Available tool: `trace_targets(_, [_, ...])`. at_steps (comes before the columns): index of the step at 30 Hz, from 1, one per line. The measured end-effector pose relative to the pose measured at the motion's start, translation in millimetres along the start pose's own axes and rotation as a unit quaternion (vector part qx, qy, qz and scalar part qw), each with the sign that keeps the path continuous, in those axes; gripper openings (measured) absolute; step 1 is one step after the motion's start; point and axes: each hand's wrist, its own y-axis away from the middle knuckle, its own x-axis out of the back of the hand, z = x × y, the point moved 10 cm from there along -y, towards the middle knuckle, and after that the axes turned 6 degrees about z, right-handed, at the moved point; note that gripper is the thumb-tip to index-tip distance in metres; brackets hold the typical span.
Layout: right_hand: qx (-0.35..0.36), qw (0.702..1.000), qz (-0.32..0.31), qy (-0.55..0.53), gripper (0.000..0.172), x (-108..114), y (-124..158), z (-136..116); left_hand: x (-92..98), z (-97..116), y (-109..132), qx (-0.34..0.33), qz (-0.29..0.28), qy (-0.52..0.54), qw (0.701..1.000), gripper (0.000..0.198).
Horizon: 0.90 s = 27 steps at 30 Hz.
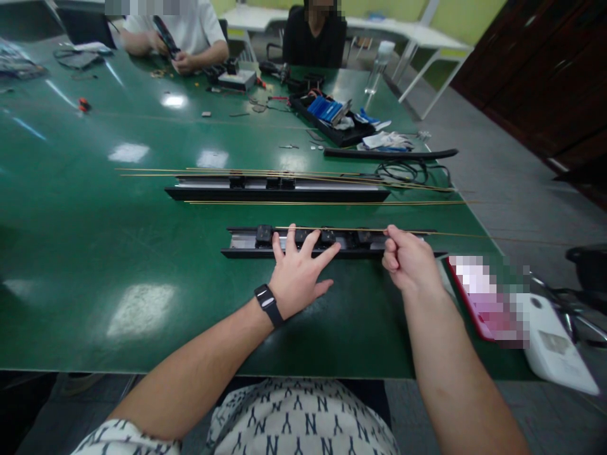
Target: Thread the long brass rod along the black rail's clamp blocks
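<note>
A black rail (303, 254) with a silver channel and several black blocks lies crosswise in front of me. My left hand (301, 265) rests over it, fingers spread, the fingertips on or just above the blocks and the channel. A thin brass-coloured rod (351, 229) runs along the rail's far side. My right hand (408, 256), closed in a pinch at the rail's right part, grips this rod, which sticks out far to the right. The left fingertips reach close to the rod; whether they touch it I cannot tell.
Behind lies a second black rail (279, 194) with several thin rods on and beside it. A black tray (346, 134) of blue items, gloves (386, 141) and a black strip (391, 153) are farther back. A red-edged phone or tablet (467, 300) lies right. Two people sit opposite.
</note>
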Motion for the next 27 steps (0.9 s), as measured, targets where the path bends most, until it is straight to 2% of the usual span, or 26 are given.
trace_targets(6, [0.004, 1.0, 0.009, 0.008, 0.018, 1.6, -2.0, 0.2, -0.3, -0.1, 0.1, 0.0, -0.003, -0.004, 1.0, 0.075])
trace_targets(16, [-0.005, 1.0, -0.017, -0.005, 0.004, -0.5, -1.5, -0.5, -1.1, -0.1, -0.4, 0.001, -0.002, -0.004, 1.0, 0.076])
trace_targets(27, [0.005, 1.0, 0.005, 0.006, 0.018, 0.9, -3.1, 0.1, -0.2, -0.2, -0.2, -0.001, 0.003, 0.0, 1.0, 0.076])
